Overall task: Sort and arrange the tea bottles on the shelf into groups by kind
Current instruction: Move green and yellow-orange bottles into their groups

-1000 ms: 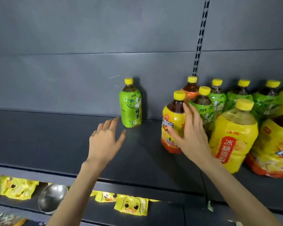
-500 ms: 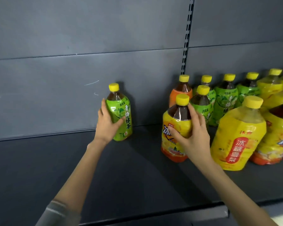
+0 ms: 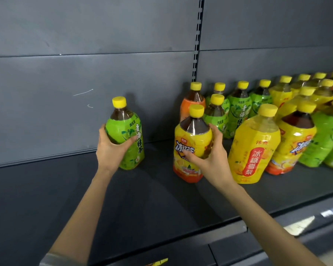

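Note:
A green tea bottle (image 3: 130, 139) with a yellow cap stands alone left of centre on the dark shelf (image 3: 46, 198), and my left hand (image 3: 112, 148) wraps around its body. My right hand (image 3: 210, 156) grips a yellow-and-orange iced tea bottle (image 3: 190, 150) that stands at the front of the crowd. Just right of it is a big yellow pear drink bottle (image 3: 255, 146). Behind are an orange-labelled bottle (image 3: 192, 100) and several green tea bottles (image 3: 238, 110), partly hidden by the front ones.
More yellow and green bottles (image 3: 304, 135) crowd the shelf's right end up to the frame edge. A slotted upright (image 3: 197, 39) splits the grey back panel. The shelf's front lip (image 3: 227, 229) runs across below, with a lower shelf beneath it.
My left hand reached forward and closed on the green bottle; my right hand closed around the yellow-and-orange bottle. The view swung right and nearer, showing more bottles at the right.

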A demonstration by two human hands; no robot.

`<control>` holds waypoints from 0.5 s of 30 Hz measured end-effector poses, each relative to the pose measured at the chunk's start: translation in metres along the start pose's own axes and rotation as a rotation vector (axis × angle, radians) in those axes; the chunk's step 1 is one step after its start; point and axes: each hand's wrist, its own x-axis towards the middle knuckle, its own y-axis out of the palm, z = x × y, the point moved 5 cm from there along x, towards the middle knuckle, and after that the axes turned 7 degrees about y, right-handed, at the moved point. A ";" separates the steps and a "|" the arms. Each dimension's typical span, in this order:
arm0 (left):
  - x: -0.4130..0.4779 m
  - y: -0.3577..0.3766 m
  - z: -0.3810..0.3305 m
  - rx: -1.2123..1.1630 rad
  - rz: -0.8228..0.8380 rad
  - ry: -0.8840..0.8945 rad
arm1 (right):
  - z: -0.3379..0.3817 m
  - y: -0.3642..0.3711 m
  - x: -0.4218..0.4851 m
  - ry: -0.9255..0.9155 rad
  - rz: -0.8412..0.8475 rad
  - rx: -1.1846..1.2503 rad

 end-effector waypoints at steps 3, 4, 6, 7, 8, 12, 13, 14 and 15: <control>-0.018 -0.003 -0.006 -0.073 0.027 -0.018 | 0.002 -0.003 -0.012 0.039 0.000 0.046; -0.025 -0.006 -0.007 -0.096 0.038 -0.026 | 0.002 -0.004 -0.018 0.055 0.007 0.067; -0.040 -0.010 -0.010 -0.136 0.052 -0.036 | 0.002 -0.007 -0.030 0.075 0.016 0.105; -0.048 -0.012 -0.012 -0.154 0.055 -0.043 | 0.001 -0.009 -0.036 0.080 0.017 0.125; -0.056 -0.013 -0.015 -0.167 0.059 -0.050 | 0.001 -0.012 -0.043 0.088 0.019 0.143; -0.090 -0.015 -0.035 -0.233 0.084 -0.066 | 0.002 -0.025 -0.064 0.095 0.037 0.173; -0.098 -0.015 -0.039 -0.257 0.084 -0.070 | 0.002 -0.030 -0.069 0.090 0.039 0.174; -0.107 -0.014 -0.043 -0.276 0.079 -0.070 | 0.002 -0.036 -0.073 0.081 0.038 0.180; -0.116 -0.013 -0.048 -0.291 0.073 -0.068 | 0.002 -0.042 -0.077 0.072 0.037 0.189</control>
